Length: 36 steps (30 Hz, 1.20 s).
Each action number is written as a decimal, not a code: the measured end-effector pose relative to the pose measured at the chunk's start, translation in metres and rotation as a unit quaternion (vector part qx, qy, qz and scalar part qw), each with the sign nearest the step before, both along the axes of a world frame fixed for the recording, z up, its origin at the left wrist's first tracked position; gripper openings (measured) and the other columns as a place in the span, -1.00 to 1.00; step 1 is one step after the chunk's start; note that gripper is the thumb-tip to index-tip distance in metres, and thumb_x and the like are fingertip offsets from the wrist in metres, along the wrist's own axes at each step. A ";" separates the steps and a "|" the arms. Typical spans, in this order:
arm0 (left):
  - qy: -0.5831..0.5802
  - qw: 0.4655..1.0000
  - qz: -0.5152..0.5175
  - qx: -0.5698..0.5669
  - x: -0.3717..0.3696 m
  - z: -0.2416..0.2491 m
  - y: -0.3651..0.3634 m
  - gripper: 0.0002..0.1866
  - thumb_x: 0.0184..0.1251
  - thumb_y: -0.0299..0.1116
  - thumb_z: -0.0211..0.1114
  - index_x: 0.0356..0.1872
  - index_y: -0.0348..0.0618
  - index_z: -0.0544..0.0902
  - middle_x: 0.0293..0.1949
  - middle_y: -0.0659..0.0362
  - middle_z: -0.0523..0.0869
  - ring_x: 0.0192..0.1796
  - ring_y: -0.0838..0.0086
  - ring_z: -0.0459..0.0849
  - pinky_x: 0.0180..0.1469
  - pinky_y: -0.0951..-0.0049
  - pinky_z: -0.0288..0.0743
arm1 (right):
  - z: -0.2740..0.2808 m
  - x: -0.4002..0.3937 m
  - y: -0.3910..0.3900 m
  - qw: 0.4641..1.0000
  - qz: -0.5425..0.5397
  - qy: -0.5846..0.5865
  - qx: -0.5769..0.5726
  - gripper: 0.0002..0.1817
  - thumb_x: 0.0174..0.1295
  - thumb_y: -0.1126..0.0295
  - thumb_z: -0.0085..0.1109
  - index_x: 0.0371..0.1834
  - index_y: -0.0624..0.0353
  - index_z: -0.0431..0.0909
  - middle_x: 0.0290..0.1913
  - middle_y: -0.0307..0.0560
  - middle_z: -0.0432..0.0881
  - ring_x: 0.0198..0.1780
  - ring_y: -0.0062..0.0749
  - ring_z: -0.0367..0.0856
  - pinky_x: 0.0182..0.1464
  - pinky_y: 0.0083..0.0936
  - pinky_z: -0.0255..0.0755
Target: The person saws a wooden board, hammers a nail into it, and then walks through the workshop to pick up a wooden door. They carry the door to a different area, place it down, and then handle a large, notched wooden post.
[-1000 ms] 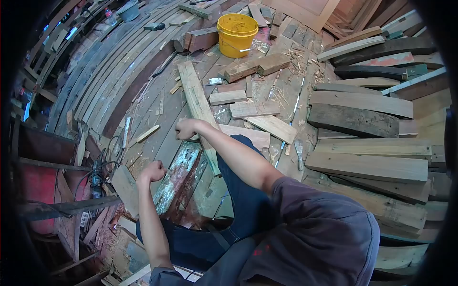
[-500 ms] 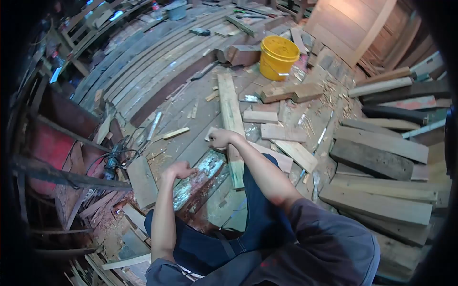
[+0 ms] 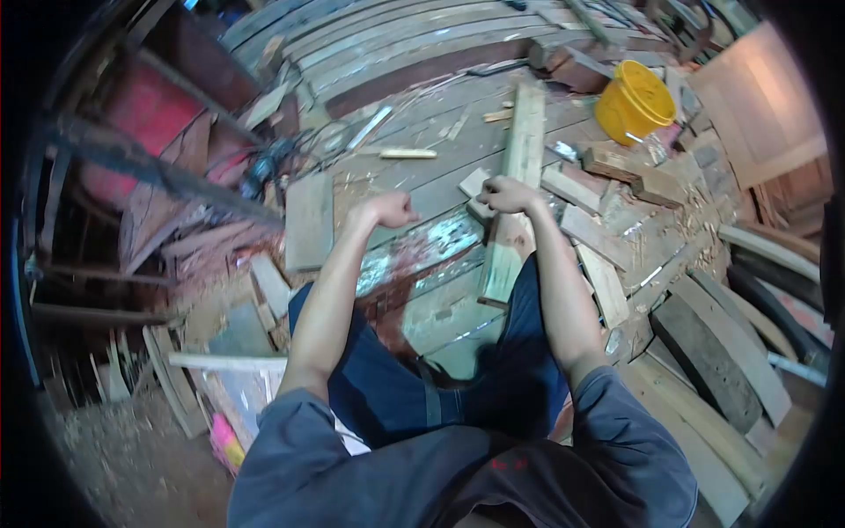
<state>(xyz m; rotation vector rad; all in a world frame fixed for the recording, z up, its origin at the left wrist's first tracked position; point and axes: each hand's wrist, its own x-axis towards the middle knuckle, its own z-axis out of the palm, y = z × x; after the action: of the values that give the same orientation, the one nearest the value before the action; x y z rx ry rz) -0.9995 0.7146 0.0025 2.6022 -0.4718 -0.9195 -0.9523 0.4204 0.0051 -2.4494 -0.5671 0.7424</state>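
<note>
The right hand [image 3: 509, 194] grips the long pale wooden plank [image 3: 515, 189] lying lengthwise on the littered plank floor [image 3: 422, 167]. The left hand [image 3: 393, 209] is clenched in an empty fist just beside it, above a paint-flaked board [image 3: 414, 251].

From my feed the right hand [image 3: 506, 195] is gripping a long pale plank [image 3: 518, 180] lying on the wooden floor [image 3: 422, 189]. The left hand [image 3: 392, 209] hovers nearby in a fist, apparently empty. A yellow bucket [image 3: 635, 103] sits further off.

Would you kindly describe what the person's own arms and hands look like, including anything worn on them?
Both forearms are bare below short grey sleeves that end near the elbow. The left hand and right hand carry no gloves, and no watch, ring or band shows. Dark blue trousers lie beneath the arms.
</note>
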 end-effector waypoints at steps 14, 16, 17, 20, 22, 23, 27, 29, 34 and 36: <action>0.013 0.988 0.150 0.020 -0.047 0.042 0.077 -0.39 0.33 0.17 0.20 -0.05 -0.30 0.61 -0.11 -0.13 0.72 0.00 0.10 0.67 0.04 0.23 0.50 | 0.012 0.004 0.049 0.998 0.067 0.000 -0.012 -0.62 0.16 0.12 0.20 -0.27 0.29 0.61 -0.29 0.18 0.68 -0.17 -0.05 0.65 -0.08 -0.28 0.47; 0.005 0.985 0.173 0.015 -0.063 0.046 0.094 -0.41 0.33 0.14 0.22 -0.08 -0.31 0.61 -0.14 -0.12 0.72 -0.01 0.08 0.67 0.03 0.23 0.50 | 0.013 0.006 0.065 0.995 0.096 0.001 -0.020 -0.61 0.12 0.09 0.26 -0.30 0.28 0.62 -0.31 0.21 0.69 -0.16 0.03 0.68 -0.08 -0.24 0.49; 0.004 0.983 0.181 0.024 -0.070 0.042 0.106 -0.43 0.32 0.12 0.23 -0.08 -0.31 0.61 -0.14 -0.12 0.72 -0.01 0.08 0.67 0.03 0.23 0.50 | 0.014 0.006 0.074 0.995 0.098 0.006 -0.008 -0.61 0.11 0.10 0.27 -0.31 0.28 0.62 -0.32 0.22 0.69 -0.17 0.03 0.68 -0.08 -0.24 0.49; 0.013 0.979 0.192 0.068 -0.092 0.044 0.122 -0.47 0.26 0.03 0.32 -0.05 -0.31 0.61 -0.10 -0.12 0.70 0.01 0.09 0.67 0.04 0.23 0.51 | 0.026 0.000 0.097 0.994 0.109 0.023 0.016 -0.63 0.10 0.13 0.31 -0.31 0.28 0.61 -0.30 0.24 0.69 -0.14 0.01 0.68 -0.06 -0.23 0.49; 0.006 0.978 0.187 0.092 -0.108 0.044 0.128 -0.46 0.23 0.01 0.34 0.00 -0.30 0.59 -0.06 -0.13 0.69 0.02 0.09 0.67 0.05 0.22 0.51 | 0.016 0.003 0.110 0.990 0.136 0.030 0.025 -0.62 0.10 0.12 0.31 -0.32 0.28 0.61 -0.28 0.25 0.69 -0.12 0.02 0.68 -0.06 -0.22 0.48; 0.004 0.977 0.186 0.106 -0.118 0.042 0.133 -0.44 0.22 0.01 0.35 0.02 -0.29 0.59 -0.05 -0.14 0.69 0.03 0.09 0.66 0.06 0.21 0.51 | 0.011 0.003 0.117 0.988 0.150 0.035 0.031 -0.62 0.10 0.12 0.31 -0.32 0.28 0.61 -0.27 0.25 0.69 -0.11 0.02 0.68 -0.06 -0.21 0.48; 0.042 0.958 0.256 0.120 -0.156 0.056 0.145 -0.40 0.20 0.01 0.37 0.09 -0.28 0.55 0.00 -0.15 0.68 0.06 0.06 0.66 0.08 0.22 0.51 | 0.010 -0.001 0.144 0.982 0.186 0.002 0.034 -0.62 0.07 0.12 0.34 -0.33 0.27 0.62 -0.26 0.23 0.70 -0.10 0.03 0.68 -0.05 -0.20 0.49; 0.044 0.947 0.296 0.119 -0.178 0.070 0.150 -0.42 0.23 0.03 0.33 0.06 -0.27 0.57 0.00 -0.16 0.68 0.06 0.06 0.66 0.08 0.21 0.51 | 0.007 -0.010 0.163 0.975 0.218 0.008 0.037 -0.62 0.03 0.14 0.37 -0.32 0.27 0.60 -0.25 0.19 0.70 -0.11 0.03 0.67 -0.05 -0.22 0.49; -0.002 0.920 0.369 0.133 -0.228 0.095 0.161 -0.44 0.26 0.05 0.29 0.03 -0.27 0.59 -0.03 -0.14 0.70 0.04 0.08 0.67 0.08 0.21 0.51 | -0.003 -0.066 0.231 0.939 0.340 -0.043 0.042 -0.49 -0.06 0.11 0.42 -0.17 0.29 0.57 -0.12 0.26 0.68 -0.02 0.04 0.65 0.03 -0.22 0.53; 0.003 0.911 0.394 0.123 -0.244 0.108 0.155 -0.43 0.29 0.06 0.27 0.07 -0.27 0.58 -0.01 -0.10 0.70 0.06 0.10 0.67 0.10 0.23 0.51 | -0.030 -0.098 0.257 0.922 0.378 -0.084 0.032 -0.26 -0.08 0.07 0.44 0.12 0.29 0.41 0.05 0.33 0.59 0.10 0.12 0.58 0.15 -0.14 0.46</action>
<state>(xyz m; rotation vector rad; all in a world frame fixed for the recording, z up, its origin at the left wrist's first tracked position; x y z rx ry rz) -1.2432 0.8698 0.1103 2.6119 0.7110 -0.7118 -1.0502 0.6775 -0.0248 -2.2131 -1.6248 0.7685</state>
